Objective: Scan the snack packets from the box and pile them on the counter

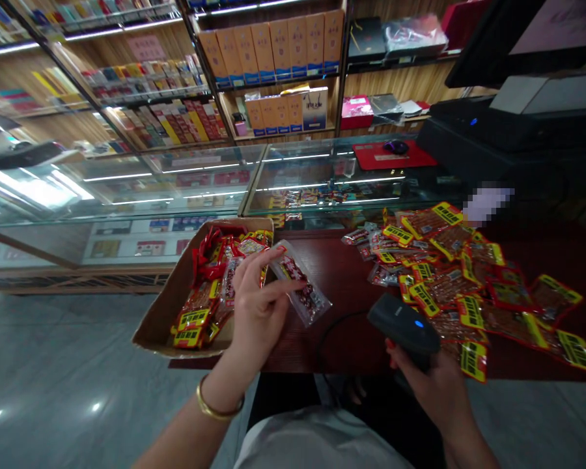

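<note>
My left hand (261, 299) holds a clear snack packet (310, 296) with a dark red and white print, tilted above the dark red counter. Its fingers lie along the packet's left side and top. Close by on the left is an open cardboard box (159, 326) containing red and yellow snack packets (193, 319). Wrapped around the handle of a black barcode scanner (404, 326) is my right hand (437, 384). A blue light glows on top of the scanner, whose head points left toward the clear packet. Part of the handle is hidden by my fingers.
A loose pile of snack packets (424, 286) covers the right of the counter (342, 254). Behind stand a glass display case (317, 169), a red mouse pad (371, 156) with a mouse (395, 147), and a dark monitor (498, 52). Stocked shelves line the wall.
</note>
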